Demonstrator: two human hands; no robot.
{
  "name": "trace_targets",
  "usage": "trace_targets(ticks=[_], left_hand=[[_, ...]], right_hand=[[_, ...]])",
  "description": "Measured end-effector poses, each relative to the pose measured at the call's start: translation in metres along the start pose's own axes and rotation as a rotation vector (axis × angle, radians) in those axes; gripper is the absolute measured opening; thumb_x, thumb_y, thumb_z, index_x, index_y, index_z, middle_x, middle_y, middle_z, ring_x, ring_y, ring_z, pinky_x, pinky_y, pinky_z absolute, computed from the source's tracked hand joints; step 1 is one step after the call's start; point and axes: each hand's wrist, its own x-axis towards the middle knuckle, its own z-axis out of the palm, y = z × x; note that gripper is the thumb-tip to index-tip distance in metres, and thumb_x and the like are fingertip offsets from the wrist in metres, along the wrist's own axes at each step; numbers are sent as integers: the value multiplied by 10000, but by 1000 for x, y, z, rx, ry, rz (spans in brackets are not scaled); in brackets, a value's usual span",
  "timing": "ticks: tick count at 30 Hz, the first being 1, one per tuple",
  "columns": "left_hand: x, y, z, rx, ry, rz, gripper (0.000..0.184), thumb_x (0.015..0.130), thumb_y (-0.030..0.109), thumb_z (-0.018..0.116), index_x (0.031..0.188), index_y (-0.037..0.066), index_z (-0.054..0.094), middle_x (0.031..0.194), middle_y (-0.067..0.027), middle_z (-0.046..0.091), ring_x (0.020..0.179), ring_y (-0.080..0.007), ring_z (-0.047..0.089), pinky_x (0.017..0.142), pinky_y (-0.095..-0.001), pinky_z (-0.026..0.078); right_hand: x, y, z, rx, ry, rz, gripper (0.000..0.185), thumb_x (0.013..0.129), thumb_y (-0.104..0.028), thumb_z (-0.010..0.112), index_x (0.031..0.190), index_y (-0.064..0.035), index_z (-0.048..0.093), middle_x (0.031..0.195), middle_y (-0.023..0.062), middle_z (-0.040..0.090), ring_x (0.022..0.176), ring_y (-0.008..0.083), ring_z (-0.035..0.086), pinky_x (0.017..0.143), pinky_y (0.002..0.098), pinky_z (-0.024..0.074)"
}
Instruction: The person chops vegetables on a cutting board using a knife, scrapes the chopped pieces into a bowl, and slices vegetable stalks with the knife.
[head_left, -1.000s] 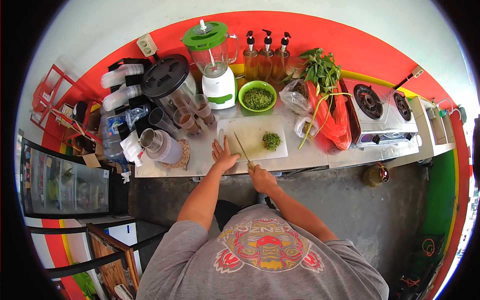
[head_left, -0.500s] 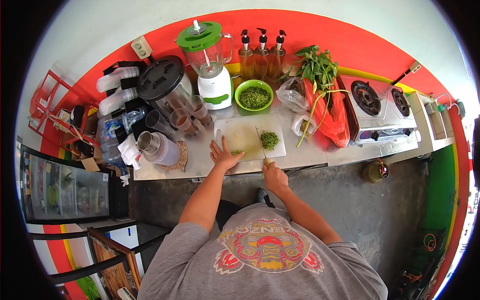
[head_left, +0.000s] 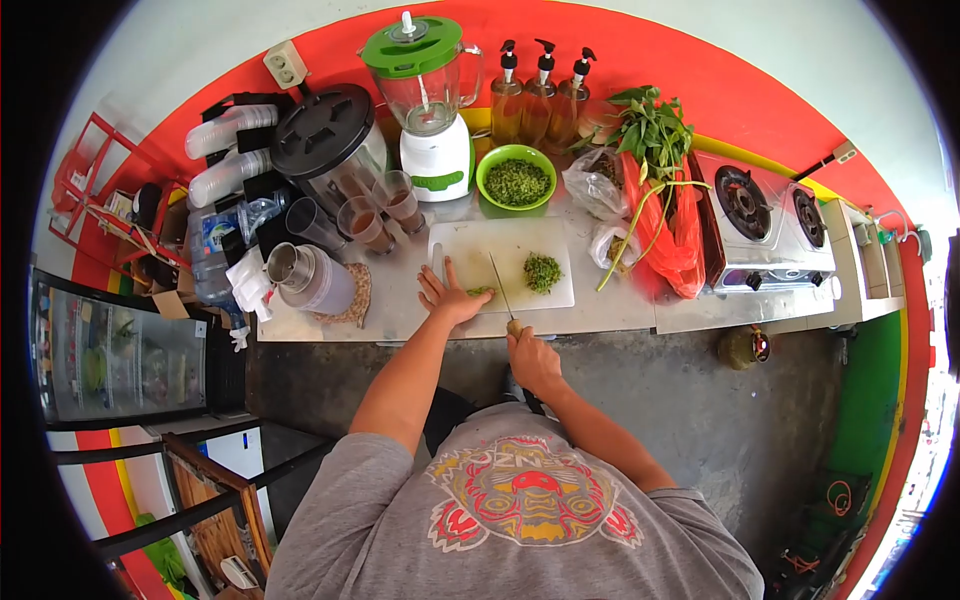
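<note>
My left hand (head_left: 452,297) rests on the near left part of the white cutting board (head_left: 455,240), fingers spread. Its thumb lies against a small bit of green vegetable (head_left: 482,291); whether it presses on it I cannot tell. In my right hand (head_left: 535,362) is a knife (head_left: 502,285), gripped by its handle at the board's near edge. The blade points away from me over the board, between the green bit and a pile of chopped greens (head_left: 542,272). Behind the board stands a green bowl (head_left: 483,194) of finely chopped greens.
A blender (head_left: 435,160), several cups (head_left: 365,225) and a metal-topped jug (head_left: 315,285) stand at left. Pump bottles (head_left: 537,105) line the wall. At right are leafy greens (head_left: 650,130), a red plastic bag (head_left: 675,240) and a gas stove (head_left: 770,215).
The knife and my right hand have moved left, away from the chopped pile and closer to my left hand. My left hand stays on the board. The view has shifted slightly.
</note>
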Motion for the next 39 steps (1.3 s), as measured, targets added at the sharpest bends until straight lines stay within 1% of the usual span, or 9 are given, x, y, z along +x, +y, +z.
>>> trace_targets(ticks=[7,9,14,16,23,26,28,34,39], left_hand=[[-1,-4,4,-23,19,28,1362,726,795,684,1608,254,-202,1622,-241,-316,1515,-414,-269,1206,-614,-31],[-2,-3,2,-39,36,47,1356,733,782,688,1610,248,-198,1622,-242,-315,1513,-412,-277,1204,-614,-42],[1,-4,3,-8,14,36,1361,730,781,693,1610,247,-196,1623,-252,-306,1514,-412,-274,1205,-609,-47],[2,-4,4,-10,14,36,1354,735,781,689,1611,249,-194,1625,-251,-304,1516,-413,-267,1208,-604,-44],[1,-5,3,21,29,35,1330,751,776,680,1615,247,-181,1625,-254,-299,1520,-419,-250,1209,-608,-27],[2,-2,4,17,36,38,1317,761,772,677,1615,248,-180,1626,-254,-293,1521,-420,-247,1209,-612,-23],[0,-6,11,6,50,40,1311,767,769,674,1615,249,-179,1627,-254,-290,1521,-421,-246,1209,-613,-23],[0,-6,8,26,80,66,1320,763,767,683,1616,228,-169,1629,-277,-258,1524,-446,-206,1202,-635,11],[-3,-9,13,-18,123,97,1315,767,741,701,1619,228,-158,1631,-283,-248,1528,-444,-197,1200,-638,14]], right_hand=[[12,-11,-4,-63,-22,-7,441,1050,-448,469,1090,-10,493,887,215,734,858,416,737,756,495,598],[11,-15,-10,23,-61,3,456,1058,-448,437,1117,3,471,940,272,717,918,481,706,826,564,558],[2,-7,-1,20,-118,65,451,1053,-449,449,1122,-4,462,934,268,719,910,473,711,820,560,561],[9,-5,-7,6,-93,4,453,1053,-452,453,1121,-4,459,935,269,720,911,469,712,823,559,561],[4,-4,4,41,-95,16,473,1048,-462,464,1111,7,479,942,277,717,923,459,714,828,555,559],[13,1,-15,28,-178,1,486,1049,-470,456,1128,10,474,974,286,713,946,464,707,836,553,555],[9,-1,-21,-14,-197,-20,475,1054,-464,453,1159,-1,469,1013,258,723,961,433,720,850,516,567],[4,-2,-5,43,-193,52,482,1051,-477,440,1126,-2,477,1012,298,705,963,485,692,861,574,532],[6,1,-13,21,-183,-12,484,1048,-480,449,1135,-6,485,1023,282,711,970,467,701,865,559,542]])
